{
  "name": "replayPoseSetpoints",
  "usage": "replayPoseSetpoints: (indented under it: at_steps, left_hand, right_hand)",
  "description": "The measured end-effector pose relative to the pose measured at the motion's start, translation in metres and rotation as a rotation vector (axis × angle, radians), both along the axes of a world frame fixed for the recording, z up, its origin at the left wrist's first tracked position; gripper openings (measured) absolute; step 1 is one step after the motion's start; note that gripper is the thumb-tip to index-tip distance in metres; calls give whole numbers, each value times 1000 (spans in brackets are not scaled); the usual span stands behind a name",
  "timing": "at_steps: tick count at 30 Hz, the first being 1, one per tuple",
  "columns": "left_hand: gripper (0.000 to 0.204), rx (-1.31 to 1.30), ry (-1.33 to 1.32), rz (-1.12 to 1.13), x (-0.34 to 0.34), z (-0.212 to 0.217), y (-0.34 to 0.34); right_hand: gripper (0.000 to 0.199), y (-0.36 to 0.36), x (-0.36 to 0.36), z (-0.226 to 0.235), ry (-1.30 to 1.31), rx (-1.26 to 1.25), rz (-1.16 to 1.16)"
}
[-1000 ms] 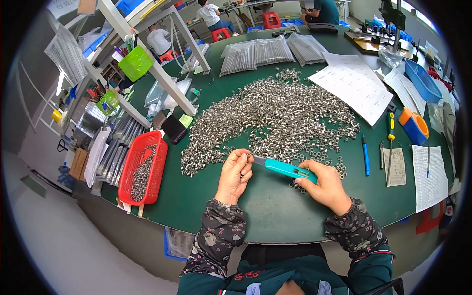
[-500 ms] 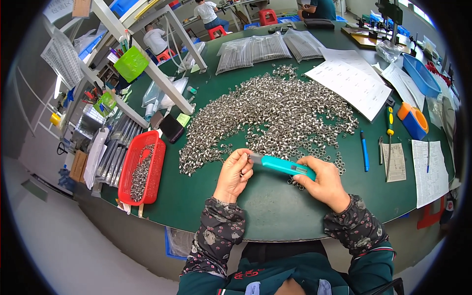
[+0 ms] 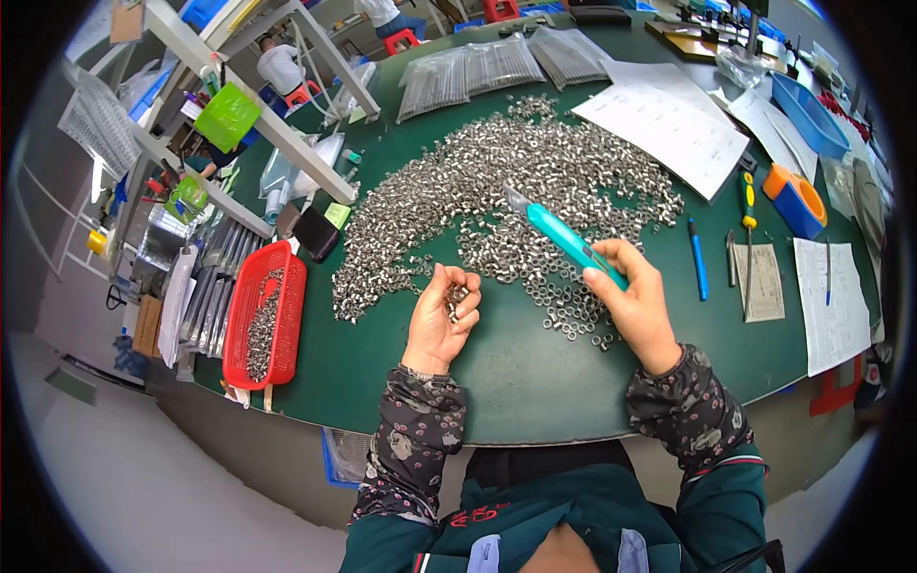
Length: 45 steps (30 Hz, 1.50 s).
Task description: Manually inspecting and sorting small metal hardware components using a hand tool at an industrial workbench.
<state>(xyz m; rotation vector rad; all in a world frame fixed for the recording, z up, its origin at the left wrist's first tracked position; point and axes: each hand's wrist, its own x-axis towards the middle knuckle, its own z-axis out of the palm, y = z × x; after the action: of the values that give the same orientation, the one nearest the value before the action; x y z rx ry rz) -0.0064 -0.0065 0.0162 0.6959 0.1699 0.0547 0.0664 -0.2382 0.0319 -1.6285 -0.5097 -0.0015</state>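
Head view: from my remote seat I read the bench left to right, and both hands had come up off the green table point(image 3: 535, 382).
Red basket point(image 3: 263, 320): at the left edge, oblong, part full of small metal pieces, with grey packs lying flat beside it.
Green bag point(image 3: 226, 116): bright, square-ish, hanging on the rack up left.
Left hand point(image 3: 439, 320): I saw it turned palm-up and cupped round a small clutch of silver rings point(image 3: 455, 298), which half a second earlier it was pressing against the table.
Ring heap point(image 3: 516, 191): wide silver spread above the hands, untouched as far as I could judge.
Right hand point(image 3: 635, 301): closed firmly on the teal utility knife point(image 3: 564, 237); it had lifted and swung so the tip aimed up-left over the heap, away from the left hand.
My reading: a batch looked gathered, the cutting paused.
Clear packs point(image 3: 497, 67): ribbed, at the far edge.
White sheets point(image 3: 669, 119): printed, right of the heap.
Orange tape holder point(image 3: 795, 199): far right, beside a blue bin point(image 3: 807, 115).
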Motion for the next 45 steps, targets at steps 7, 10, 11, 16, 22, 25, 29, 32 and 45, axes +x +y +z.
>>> replayPoseSetpoints:
  at_steps: [7,10,11,16,22,25,29,32,45]
  left_hand:
    - [8,1150,77,-149,-2,8,-46]
    - [15,1587,18,-132,-3,10,-61]
    - [16,1697,0,-124,-2,10,-66]
    - [16,1835,-48,-124,-3,6,-72]
    - [5,423,86,-72,-1,8,-36]
    - [7,86,8,-9,-2,-4,-17]
    - [8,-90,-34,52,-3,-11,1]
    - [9,-126,-34,81,-3,-10,4]
    - [13,13,-56,12,-1,-11,5]
  right_hand:
    - [25,4,3,-2,-35,25,-36]
    - [25,2,5,-7,-31,54,-35]
    - [25,2,6,-7,-36,58,-40]
    - [25,2,3,-2,-52,59,-32]
    - [29,5,1,-10,-154,-152,-25]
    - [28,3,-2,-12,-235,-228,7]
    - [25,4,-6,-2,-112,-303,171]
    - [25,4,-7,-1,-140,-301,200]
    - [27,6,-2,-9,-78,-329,265]
